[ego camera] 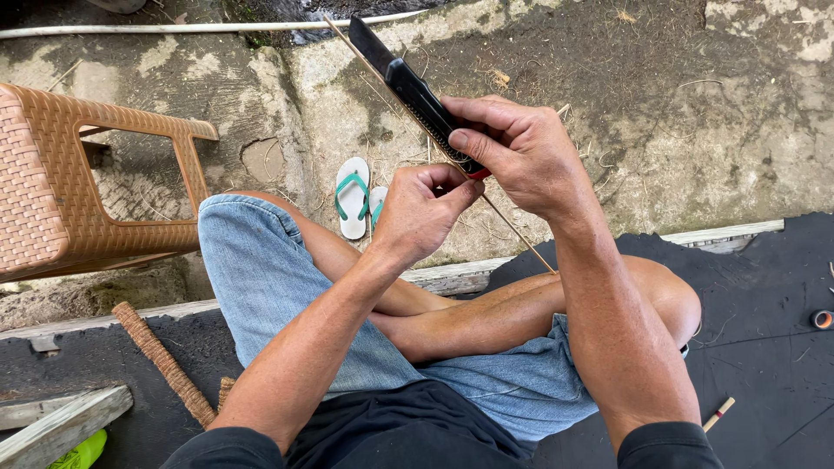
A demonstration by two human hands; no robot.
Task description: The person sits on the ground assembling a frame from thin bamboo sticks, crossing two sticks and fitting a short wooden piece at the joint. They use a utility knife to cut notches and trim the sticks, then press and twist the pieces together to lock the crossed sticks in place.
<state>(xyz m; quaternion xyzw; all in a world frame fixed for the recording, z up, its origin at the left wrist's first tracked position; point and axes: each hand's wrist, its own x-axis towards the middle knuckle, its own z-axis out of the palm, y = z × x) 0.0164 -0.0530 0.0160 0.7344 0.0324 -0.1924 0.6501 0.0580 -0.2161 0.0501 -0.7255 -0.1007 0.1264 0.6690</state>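
Two hands up over the crossed legs: right hand (521,152) has a tight grip on a black utility knife (417,95), left hand (421,208) pinches a thin bamboo stick (512,234) lying against the blade. Green flip-flops (358,198) sit on the concrete below, brown woven chair (69,182) off left.

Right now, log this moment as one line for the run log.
right hand: grips black utility knife | left hand: pinches thin bamboo stick | blade against stick | seated cross-legged | nearby: sandals, woven plastic stool
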